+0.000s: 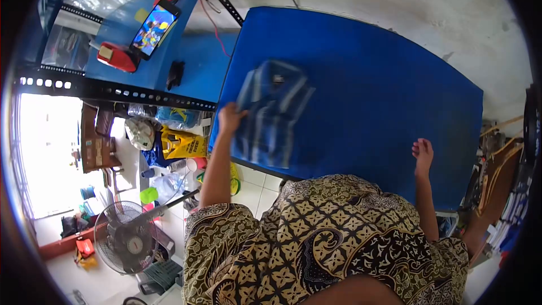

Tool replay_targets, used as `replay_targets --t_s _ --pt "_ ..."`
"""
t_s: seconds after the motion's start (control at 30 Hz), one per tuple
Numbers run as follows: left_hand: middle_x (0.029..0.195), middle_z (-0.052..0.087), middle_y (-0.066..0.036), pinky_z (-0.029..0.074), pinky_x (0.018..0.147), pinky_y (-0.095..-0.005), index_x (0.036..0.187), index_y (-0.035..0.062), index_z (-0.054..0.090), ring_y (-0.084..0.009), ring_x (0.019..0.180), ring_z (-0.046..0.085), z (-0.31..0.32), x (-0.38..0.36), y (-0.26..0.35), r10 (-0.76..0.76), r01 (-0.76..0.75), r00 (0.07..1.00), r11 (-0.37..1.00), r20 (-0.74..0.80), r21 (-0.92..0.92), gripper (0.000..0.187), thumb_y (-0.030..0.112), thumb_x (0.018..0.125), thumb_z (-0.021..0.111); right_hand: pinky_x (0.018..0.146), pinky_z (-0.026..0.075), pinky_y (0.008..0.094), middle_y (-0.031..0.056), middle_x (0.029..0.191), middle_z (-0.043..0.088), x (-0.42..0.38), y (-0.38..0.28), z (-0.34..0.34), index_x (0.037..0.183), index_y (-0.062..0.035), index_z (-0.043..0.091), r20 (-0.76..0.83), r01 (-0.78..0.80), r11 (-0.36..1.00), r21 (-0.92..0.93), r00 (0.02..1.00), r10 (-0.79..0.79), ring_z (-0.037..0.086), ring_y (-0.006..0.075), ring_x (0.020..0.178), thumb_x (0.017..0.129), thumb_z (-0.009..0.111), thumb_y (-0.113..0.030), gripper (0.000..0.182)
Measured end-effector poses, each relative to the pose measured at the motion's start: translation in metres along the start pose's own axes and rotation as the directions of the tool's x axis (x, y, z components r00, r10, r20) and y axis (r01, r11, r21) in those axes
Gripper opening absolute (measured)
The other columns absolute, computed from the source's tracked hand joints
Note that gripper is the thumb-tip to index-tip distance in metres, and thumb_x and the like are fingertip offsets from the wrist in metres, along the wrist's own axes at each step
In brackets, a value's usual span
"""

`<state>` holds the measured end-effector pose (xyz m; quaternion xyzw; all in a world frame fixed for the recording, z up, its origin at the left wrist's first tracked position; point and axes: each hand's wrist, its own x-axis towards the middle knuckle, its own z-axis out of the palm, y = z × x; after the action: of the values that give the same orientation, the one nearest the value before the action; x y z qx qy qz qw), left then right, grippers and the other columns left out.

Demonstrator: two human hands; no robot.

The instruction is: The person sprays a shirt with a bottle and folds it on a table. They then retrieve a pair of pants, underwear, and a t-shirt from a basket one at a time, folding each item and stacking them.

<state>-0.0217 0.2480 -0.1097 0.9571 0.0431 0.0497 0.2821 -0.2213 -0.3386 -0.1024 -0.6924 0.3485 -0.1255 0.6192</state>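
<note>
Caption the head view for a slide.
Left hand at the edge of a striped shirt, right hand empty, over a blue table.

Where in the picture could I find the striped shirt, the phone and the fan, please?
Striped shirt [274, 117]: head view, on the middle of its slightly blurred front.
Phone [155, 29]: head view, on the middle of its lit screen.
Fan [134, 245]: head view, on the hub of its round guard.
</note>
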Motion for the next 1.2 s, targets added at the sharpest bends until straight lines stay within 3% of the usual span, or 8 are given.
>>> replay_targets --t_s 0.17,0.23,0.47,0.63,0.83,0.93,1.1,1.2 --pt "0.087 0.060 -0.012 0.045 0.071 -0.0340 0.101 0.0025 0.051 -0.0238 0.079 0.058 -0.071 -0.020 -0.052 -0.025 0.022 1.000 0.958 -0.005 -0.285 0.041 0.018 0.068 0.071 0.055 0.041 0.0190 -0.0015 0.076 0.057 0.001 0.025 -0.002 0.091 -0.0085 0.056 0.043 -0.011 0.997 -0.079 0.999 0.014 0.052 0.0052 0.063 0.087 0.052 -0.021 0.013" --pt "0.098 0.055 -0.017 0.042 0.079 -0.0389 0.104 0.0022 0.049 -0.0310 0.092 0.053 -0.060 -0.033 -0.018 0.093 0.063 0.928 0.916 -0.361 0.396 0.041 0.021 0.073 0.066 0.053 0.040 0.0178 -0.0014 0.075 0.056 0.000 0.028 0.007 0.090 -0.0084 0.056 0.092 0.029 0.991 -0.127 0.996 -0.017 0.051 0.0047 0.061 0.088 0.051 -0.019 0.012" --pt "0.102 0.050 -0.014 0.035 0.083 -0.0423 0.102 0.0003 0.050 -0.0301 0.102 0.044 0.014 -0.035 0.128 0.402 -0.291 0.898 0.847 -0.177 0.445 0.053 0.042 0.072 0.062 0.055 0.040 0.0194 -0.0003 0.073 0.055 -0.020 -0.015 0.046 0.088 -0.0046 0.055 0.192 0.198 0.956 -0.217 0.969 -0.156 0.050 0.0058 0.062 0.088 0.049 -0.014 0.011" --pt "0.085 0.050 -0.004 0.035 0.076 -0.0391 0.073 0.0076 0.062 -0.0206 0.088 0.047 0.056 0.011 0.108 0.451 -0.244 0.890 0.592 -0.065 0.768 0.014 0.020 0.071 0.056 0.057 0.041 0.0208 0.0012 0.072 0.054 -0.025 -0.018 0.034 0.086 -0.0027 0.053 0.270 0.384 0.883 -0.270 0.911 -0.313 0.050 0.0068 0.062 0.086 0.051 -0.010 0.008" --pt "0.084 0.049 -0.004 0.035 0.081 -0.0433 0.074 0.0084 0.057 -0.0214 0.087 0.047 0.045 0.022 0.120 0.491 -0.264 0.775 0.823 -0.397 0.503 0.012 0.021 0.073 0.057 0.057 0.041 0.0219 0.0033 0.069 0.053 -0.033 0.028 0.000 0.087 -0.0015 0.053 0.161 0.174 0.953 -0.246 0.977 -0.136 0.050 0.0077 0.061 0.084 0.053 -0.011 0.010" --pt "0.105 0.048 -0.009 0.026 0.096 -0.0481 0.102 0.0072 0.054 -0.0253 0.109 0.042 0.065 0.008 0.114 0.538 -0.439 0.837 0.769 -0.100 0.465 0.036 0.031 0.075 0.060 0.056 0.042 0.0227 0.0052 0.068 0.053 -0.053 0.015 -0.015 0.086 -0.0011 0.053 0.213 0.286 0.807 -0.516 0.956 -0.203 0.049 0.0075 0.061 0.084 0.054 -0.011 0.010" --pt "0.138 0.027 -0.014 0.018 0.102 -0.0488 0.132 0.0014 0.028 -0.0319 0.128 0.024 0.040 -0.062 0.111 0.065 0.240 0.873 0.805 -0.483 0.542 0.071 0.045 0.081 0.052 0.059 0.043 0.0297 0.0092 0.070 0.055 -0.110 0.076 -0.081 0.087 -0.0016 0.052 -0.170 0.153 0.822 -0.548 0.942 -0.289 0.053 0.0163 0.063 0.082 0.054 -0.011 0.011" --pt "0.140 0.024 -0.011 0.021 0.098 -0.0533 0.133 0.0052 0.029 -0.0279 0.129 0.023 0.050 -0.110 0.058 -0.037 0.221 0.951 0.774 -0.308 0.593 0.067 0.048 0.084 0.046 0.063 0.043 0.0366 0.0145 0.076 0.056 -0.179 0.137 -0.116 0.086 -0.0004 0.052 -0.574 -0.171 0.876 -0.452 0.807 -0.139 0.055 0.0266 0.071 0.076 0.056 -0.012 0.016"
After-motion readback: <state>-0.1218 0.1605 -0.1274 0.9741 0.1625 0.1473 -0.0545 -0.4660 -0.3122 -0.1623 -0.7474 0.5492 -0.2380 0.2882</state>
